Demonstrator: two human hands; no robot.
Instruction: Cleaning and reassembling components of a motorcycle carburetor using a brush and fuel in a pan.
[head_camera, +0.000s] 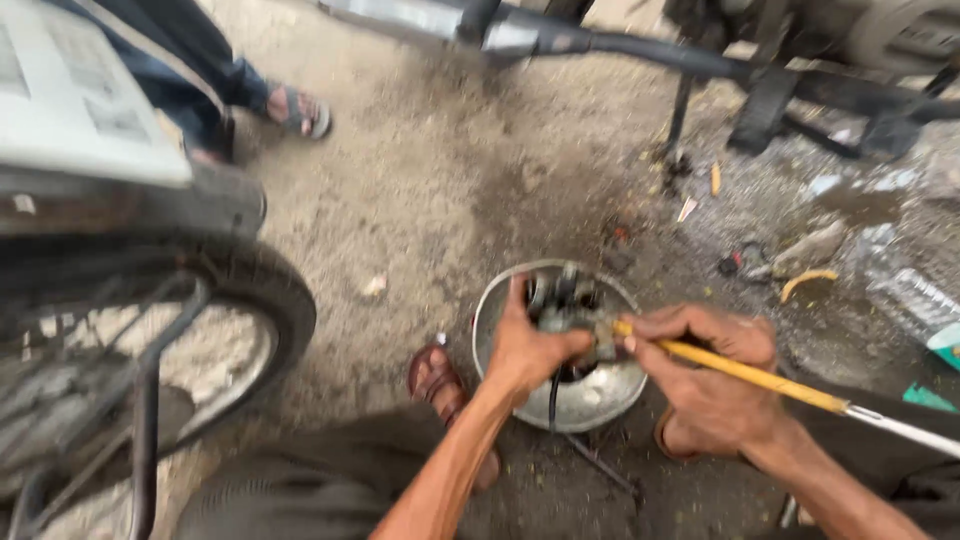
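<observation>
The left hand (525, 350) is wrapped around a small grey metal engine part (572, 318), thumb and fingers closed on its side, holding it just above a round metal bowl (600, 395). A thin black cable (553, 400) hangs from the part down over the bowl's near rim. The right hand (705, 375) is clenched on a yellow-handled tool (760, 377); the tool's near end touches the part beside the left thumb, and its far end, turning white, runs off toward the lower right edge of the view.

The bowl sits on stained, gritty concrete ground (430, 190) between the person's two feet; the left foot's brown sandal (440, 385) is just beside the bowl's left rim, and the right sandal shows only as a sliver under the right wrist. Dark trouser knees fill the bottom edge.

Left of the sandal, a bicycle wheel (170, 340) with a black tyre closes in that side; the strip of ground between tyre and bowl is narrow. Above the wheel is a flat white panel (70, 90) bearing grey rectangular marks, too blurred to make out. Beyond it stands another person's sandalled foot (295, 110).

Behind the bowl the ground lies open up to a dark motorcycle frame (700, 65) across the top edge. To the right, litter crowds the ground: a curved yellow scrap (805, 283), a clear plastic bottle (905, 290), and a green scrap (928, 398).
</observation>
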